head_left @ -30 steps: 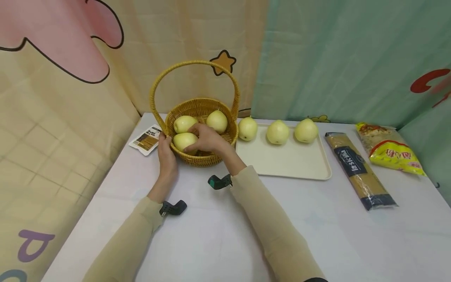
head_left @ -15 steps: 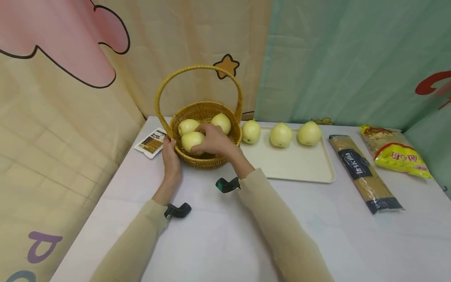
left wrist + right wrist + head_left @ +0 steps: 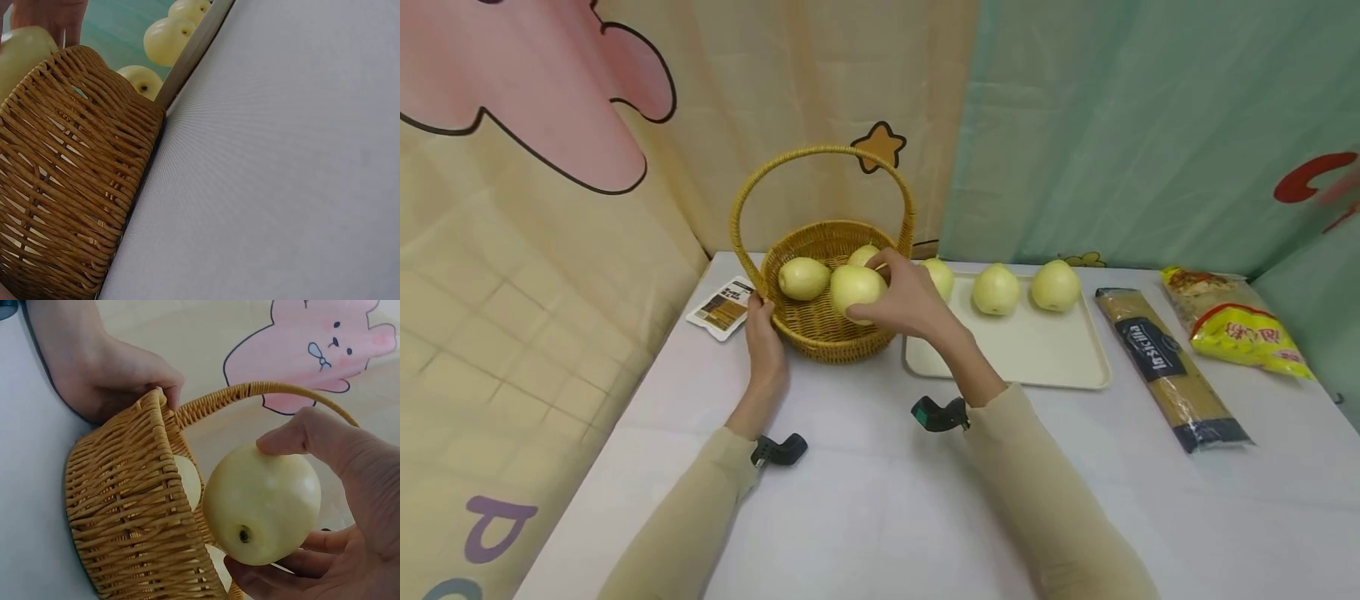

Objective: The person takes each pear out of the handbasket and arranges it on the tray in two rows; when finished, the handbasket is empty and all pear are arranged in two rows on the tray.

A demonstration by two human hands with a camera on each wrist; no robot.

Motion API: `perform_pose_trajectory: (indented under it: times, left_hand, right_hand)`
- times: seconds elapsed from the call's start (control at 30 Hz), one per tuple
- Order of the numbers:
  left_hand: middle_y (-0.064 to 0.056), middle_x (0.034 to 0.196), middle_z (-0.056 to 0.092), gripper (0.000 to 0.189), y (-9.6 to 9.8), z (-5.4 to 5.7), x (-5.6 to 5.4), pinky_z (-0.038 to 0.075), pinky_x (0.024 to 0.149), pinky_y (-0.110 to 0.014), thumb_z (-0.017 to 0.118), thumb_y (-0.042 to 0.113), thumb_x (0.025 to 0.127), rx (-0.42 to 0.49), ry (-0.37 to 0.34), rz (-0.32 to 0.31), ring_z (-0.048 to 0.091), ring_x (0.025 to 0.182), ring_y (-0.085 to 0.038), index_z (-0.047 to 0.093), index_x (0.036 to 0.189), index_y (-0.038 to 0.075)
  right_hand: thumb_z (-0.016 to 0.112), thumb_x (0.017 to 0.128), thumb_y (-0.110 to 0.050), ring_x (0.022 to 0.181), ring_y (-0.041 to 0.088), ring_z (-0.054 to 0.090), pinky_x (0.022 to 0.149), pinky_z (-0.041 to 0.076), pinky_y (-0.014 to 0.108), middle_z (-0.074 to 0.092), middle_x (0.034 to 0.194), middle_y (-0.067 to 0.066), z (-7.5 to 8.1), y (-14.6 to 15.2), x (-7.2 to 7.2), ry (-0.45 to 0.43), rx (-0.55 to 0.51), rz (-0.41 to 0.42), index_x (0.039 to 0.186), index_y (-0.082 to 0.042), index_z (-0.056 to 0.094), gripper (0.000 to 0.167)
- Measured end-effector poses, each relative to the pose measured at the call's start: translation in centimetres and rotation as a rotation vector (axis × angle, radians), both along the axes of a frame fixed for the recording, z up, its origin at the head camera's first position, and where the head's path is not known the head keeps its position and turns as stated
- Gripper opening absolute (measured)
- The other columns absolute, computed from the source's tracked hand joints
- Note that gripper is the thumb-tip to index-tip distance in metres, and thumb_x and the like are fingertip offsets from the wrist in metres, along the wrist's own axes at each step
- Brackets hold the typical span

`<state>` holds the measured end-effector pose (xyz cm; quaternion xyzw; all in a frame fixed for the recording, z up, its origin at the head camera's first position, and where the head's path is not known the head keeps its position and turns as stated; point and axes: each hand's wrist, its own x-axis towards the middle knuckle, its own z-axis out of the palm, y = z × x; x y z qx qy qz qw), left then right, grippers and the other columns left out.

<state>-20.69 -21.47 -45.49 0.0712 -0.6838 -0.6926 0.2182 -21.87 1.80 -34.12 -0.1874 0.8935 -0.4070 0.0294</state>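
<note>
A pale yellow-green pear (image 3: 855, 287) is held by my right hand (image 3: 917, 304) at the right side of the wicker basket (image 3: 838, 353). In the right wrist view, thumb and fingers curl round the lifted pear (image 3: 262, 503), raised beside the rim. My left hand (image 3: 766, 350) grips the basket's left rim near the foot of the handle, thumb over the edge, as the right wrist view shows. Inside the basket lie another pear (image 3: 803, 278) on the left and a partly hidden pear (image 3: 862, 254) at the back right.
Right of the basket is a cream tray (image 3: 1015, 358) with three pears (image 3: 996, 289) along its back. Farther right lie a long pasta packet (image 3: 1168, 367) and a yellow-ended clear food bag (image 3: 1247, 333). A small flat sachet (image 3: 724, 308) lies left of the basket. Curtains hang behind the table.
My right hand has lifted the front pear from among the others and carried it rightward across the basket. The left hand keeps its grip on the rim.
</note>
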Motion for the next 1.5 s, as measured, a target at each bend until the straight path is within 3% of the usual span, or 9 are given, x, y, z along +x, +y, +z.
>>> perform_pose_trajectory:
  times: [0.3, 0.47, 0.63, 0.83, 0.97, 1.23, 1.5]
  left_hand:
    - [-0.002, 0.17, 0.036, 0.061, -0.1, 0.1, 0.2, 0.02, 0.129, -0.027, 0.031, 0.024, 0.106, 0.046, -0.032, -0.006, 0.029, 0.157, -0.012, 0.033, 0.165, 0.011]
    - [-0.002, 0.167, 0.041, 0.059, 0.2, 0.1, 0.1, 0.022, 0.128, -0.029, 0.03, 0.023, 0.106, 0.068, -0.017, -0.018, 0.034, 0.154, -0.013, 0.037, 0.163, 0.011]
    - [0.0, 0.168, 0.039, 0.059, -0.1, 0.3, 0.0, 0.022, 0.128, -0.027, 0.029, 0.022, 0.106, 0.065, -0.025, -0.034, 0.033, 0.154, -0.01, 0.036, 0.164, 0.012]
    - [0.003, 0.171, 0.035, 0.06, -0.3, 0.8, 0.0, 0.021, 0.127, -0.023, 0.028, 0.022, 0.107, 0.097, -0.031, -0.035, 0.03, 0.155, -0.007, 0.032, 0.166, 0.015]
    - [0.002, 0.171, 0.034, 0.059, -0.1, 0.6, 0.1, 0.021, 0.127, -0.023, 0.028, 0.024, 0.107, 0.096, -0.058, -0.055, 0.029, 0.155, -0.007, 0.031, 0.166, 0.014]
    - [0.001, 0.169, 0.037, 0.059, -0.3, 0.3, 0.4, 0.022, 0.127, -0.024, 0.028, 0.023, 0.107, 0.092, -0.053, -0.033, 0.032, 0.154, -0.009, 0.032, 0.165, 0.013]
    - [0.001, 0.17, 0.036, 0.059, 0.2, 0.1, -0.2, 0.021, 0.128, -0.026, 0.028, 0.024, 0.108, 0.084, -0.042, -0.056, 0.031, 0.155, -0.011, 0.031, 0.165, 0.014]
  right_hand:
    - [0.086, 0.08, -0.036, 0.12, 0.028, 0.068, 0.085, 0.061, 0.046, 0.07, 0.133, 0.01, -0.8, 3.9, 2.3, 0.057, -0.202, -0.057, 0.14, -0.023, 0.063, 0.065]
    - [0.087, 0.082, -0.036, 0.115, 0.029, 0.07, 0.086, 0.061, 0.046, 0.07, 0.133, 0.007, -1.3, 5.9, 3.3, 0.047, -0.251, -0.119, 0.139, -0.022, 0.064, 0.063]
    - [0.088, 0.082, -0.039, 0.115, 0.029, 0.069, 0.087, 0.059, 0.046, 0.072, 0.13, 0.01, -2.6, 7.0, 4.1, 0.014, -0.217, -0.202, 0.137, -0.018, 0.062, 0.065]
    - [0.087, 0.081, -0.046, 0.114, 0.031, 0.065, 0.093, 0.055, 0.047, 0.069, 0.131, 0.012, -4.4, 7.4, 3.8, 0.016, -0.15, -0.294, 0.136, -0.01, 0.062, 0.069]
    - [0.083, 0.083, -0.051, 0.111, 0.031, 0.062, 0.091, 0.053, 0.046, 0.068, 0.125, 0.015, -5.3, 7.6, 3.7, -0.025, -0.062, -0.344, 0.131, -0.005, 0.062, 0.07]
    - [0.079, 0.085, -0.055, 0.104, 0.032, 0.061, 0.083, 0.051, 0.04, 0.071, 0.111, 0.018, -6.7, 6.9, 3.8, -0.089, 0.021, -0.339, 0.128, -0.001, 0.061, 0.071]
    - [0.078, 0.087, -0.057, 0.105, 0.031, 0.065, 0.086, 0.054, 0.043, 0.071, 0.112, 0.019, -6.4, 7.1, 3.9, -0.085, 0.068, -0.309, 0.126, 0.0, 0.062, 0.071]
